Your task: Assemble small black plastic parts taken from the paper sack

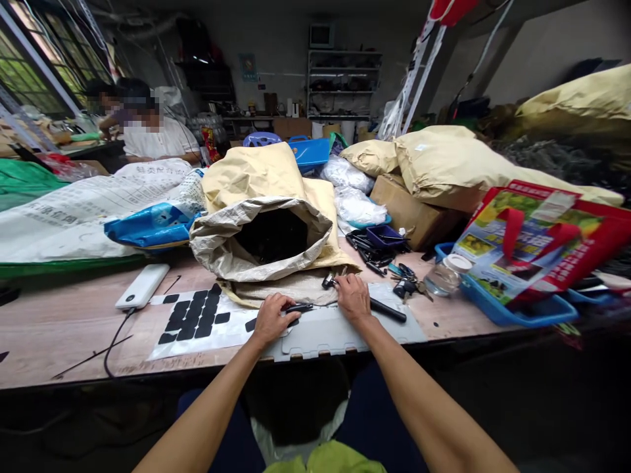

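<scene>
My right hand [352,297] is closed round a hammer. The hammer's metal head [328,281] sticks out to the left of my fingers, and its black handle [389,311] comes out to the right. My left hand [271,318] is closed with the fingertips on a slim black piece [300,307], which lies low over a grey board [315,332]. What exactly this piece is cannot be made out. Straight ahead of both hands, a large beige sack [261,263] lies with its mouth towards me; dark contents show inside.
A white sheet with black stickers [197,312] and a white power bank [142,286] lie left. Right are black parts [374,249], keys [409,282], a clear jar [446,276] and a blue basket [517,312] holding a red bag [542,243]. People [152,135] sit far left.
</scene>
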`<state>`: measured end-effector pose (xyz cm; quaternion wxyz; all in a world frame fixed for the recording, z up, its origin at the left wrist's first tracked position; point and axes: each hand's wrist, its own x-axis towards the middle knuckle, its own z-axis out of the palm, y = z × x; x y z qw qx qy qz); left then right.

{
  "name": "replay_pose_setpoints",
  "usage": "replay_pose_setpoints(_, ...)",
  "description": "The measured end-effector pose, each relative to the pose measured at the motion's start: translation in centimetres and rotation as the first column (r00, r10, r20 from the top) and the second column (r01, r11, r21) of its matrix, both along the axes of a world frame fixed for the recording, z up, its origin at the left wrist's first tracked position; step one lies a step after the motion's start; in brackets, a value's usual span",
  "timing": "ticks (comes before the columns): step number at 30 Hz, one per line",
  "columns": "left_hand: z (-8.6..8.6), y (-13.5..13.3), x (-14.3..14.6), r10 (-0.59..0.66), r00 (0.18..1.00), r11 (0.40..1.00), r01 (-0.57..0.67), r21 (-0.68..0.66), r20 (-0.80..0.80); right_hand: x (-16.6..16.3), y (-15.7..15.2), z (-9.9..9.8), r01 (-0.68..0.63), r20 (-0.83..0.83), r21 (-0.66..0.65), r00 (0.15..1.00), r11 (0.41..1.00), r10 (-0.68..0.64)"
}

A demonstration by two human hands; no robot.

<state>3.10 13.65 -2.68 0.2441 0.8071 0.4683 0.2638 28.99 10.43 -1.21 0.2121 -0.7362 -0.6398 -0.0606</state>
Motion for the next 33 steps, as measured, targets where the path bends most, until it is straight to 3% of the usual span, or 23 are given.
replay_pose_setpoints(3,-0.1,0.0,0.0,0.004,1.000,1.000,-0.003,-0.004,0.016,-1.6,-1.1,1.3,-0.008,-0.112,0.103,0.994,0.995,0.020)
replay_pose_setpoints(5,-0.1,0.0,0.0,0.012,0.999,1.000,-0.012,-0.014,0.030,-3.0,-2.1,1.8,-0.066,-0.234,0.152,0.967,0.986,0.101)
replay_pose_setpoints(9,-0.2,0.1,0.1,0.037,0.998,0.999,-0.034,-0.042,0.057,-6.0,-3.7,1.8,-0.201,-0.391,0.131,0.890,0.971,0.236)
replay_pose_setpoints(18,-0.5,0.2,0.3,0.060,0.998,0.998,-0.059,-0.031,0.035,-9.7,-4.8,2.6,-0.272,-0.245,0.095,0.926,0.957,0.288)
replay_pose_setpoints(21,-0.4,0.0,0.4,0.076,0.996,0.997,-0.075,-0.024,0.044,-9.6,-5.0,2.7,-0.257,-0.246,0.053,0.933,0.965,0.262)
replay_pose_setpoints(25,-0.4,-0.1,0.4,0.076,0.993,0.997,-0.075,-0.022,0.085,-8.7,-5.2,2.7,-0.198,-0.276,0.128,0.934,0.972,0.227)
replay_pose_setpoints(30,-0.3,-0.2,0.4,0.078,0.994,0.997,-0.076,-0.022,0.074,-8.1,-5.3,1.9,-0.215,-0.282,0.084,0.931,0.973,0.230)
replay_pose_setpoints(33,-0.2,-0.2,0.4,0.068,0.996,0.998,-0.068,-0.007,0.061,-7.0,-4.3,2.2,-0.162,-0.282,0.128,0.940,0.978,0.193)
